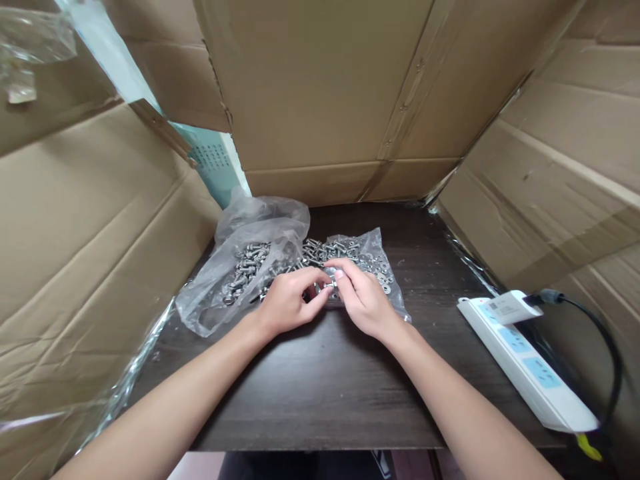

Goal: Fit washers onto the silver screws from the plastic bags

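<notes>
- A dark wood-grain table (340, 387) is seen from above, from the viewpoint of the person working at it.
- Tall brown cardboard walls (325, 87) fence the table on the left, back and right, so the space is a boxed-in nook.
- In the gap at the back left corner stands a pale teal printed sheet (215, 160); its print is too small to read.
- Along the right edge of the table lies a white power strip (525, 363). A white plug sits in its far end, and a black cable (607, 353) loops beside it.
- Two clear plastic bags lie at the back of the table, touching each other. The left bag (240, 267) holds a heap of silvery bolts (247, 267). The right bag (373, 257) holds more small metal parts, among them flat washers (383, 273).
- Two bare forearms reach in from the bottom corners, and the hands meet at the table's centre, over the near edge of the bags.
- The left hand (287, 300) is curled, its thumb and forefinger pinching a small metal fastener (329, 287).
- The right hand (363, 300) grasps the same fastener from the other side with its fingertips.
- The fastener sits between the two sets of fingertips, just above the front of the right bag; its exact kind is too small to tell.
</notes>
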Motion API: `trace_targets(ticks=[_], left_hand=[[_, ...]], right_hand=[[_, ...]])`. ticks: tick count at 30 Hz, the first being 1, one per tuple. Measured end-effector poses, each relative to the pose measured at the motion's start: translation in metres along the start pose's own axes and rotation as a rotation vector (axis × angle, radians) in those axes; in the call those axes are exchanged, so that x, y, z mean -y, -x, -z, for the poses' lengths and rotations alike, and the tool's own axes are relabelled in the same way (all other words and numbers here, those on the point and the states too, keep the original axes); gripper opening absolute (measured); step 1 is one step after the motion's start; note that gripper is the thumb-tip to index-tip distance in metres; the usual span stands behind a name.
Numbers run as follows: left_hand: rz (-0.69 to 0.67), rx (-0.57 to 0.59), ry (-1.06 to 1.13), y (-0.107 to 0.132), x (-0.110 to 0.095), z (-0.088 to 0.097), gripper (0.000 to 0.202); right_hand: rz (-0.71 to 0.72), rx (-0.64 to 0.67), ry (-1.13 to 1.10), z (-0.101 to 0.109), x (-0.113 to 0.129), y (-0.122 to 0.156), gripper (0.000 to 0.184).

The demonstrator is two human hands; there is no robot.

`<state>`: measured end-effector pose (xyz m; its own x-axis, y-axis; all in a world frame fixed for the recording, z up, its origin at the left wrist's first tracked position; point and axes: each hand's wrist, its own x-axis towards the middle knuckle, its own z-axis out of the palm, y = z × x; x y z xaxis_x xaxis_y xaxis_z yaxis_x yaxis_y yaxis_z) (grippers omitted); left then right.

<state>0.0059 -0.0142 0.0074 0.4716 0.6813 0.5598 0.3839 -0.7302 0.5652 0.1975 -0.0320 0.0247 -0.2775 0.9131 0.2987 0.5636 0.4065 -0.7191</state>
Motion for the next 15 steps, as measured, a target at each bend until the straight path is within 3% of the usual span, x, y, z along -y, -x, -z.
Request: trace_targets(ticks=[6,15], left_hand=[[0.021,-0.003,-0.015,-0.0004,0.0026,0.0015,0.006],[-0.003,-0.051,-0.013,0.0000,0.0022,0.0007,0.006]], right_hand=[[0.087,0.016,-0.002,-0.0003,0.0007,-0.0008,0.031],[0.014,-0.006,-0.009,-0.0006,0.0004,0.0002,0.032]])
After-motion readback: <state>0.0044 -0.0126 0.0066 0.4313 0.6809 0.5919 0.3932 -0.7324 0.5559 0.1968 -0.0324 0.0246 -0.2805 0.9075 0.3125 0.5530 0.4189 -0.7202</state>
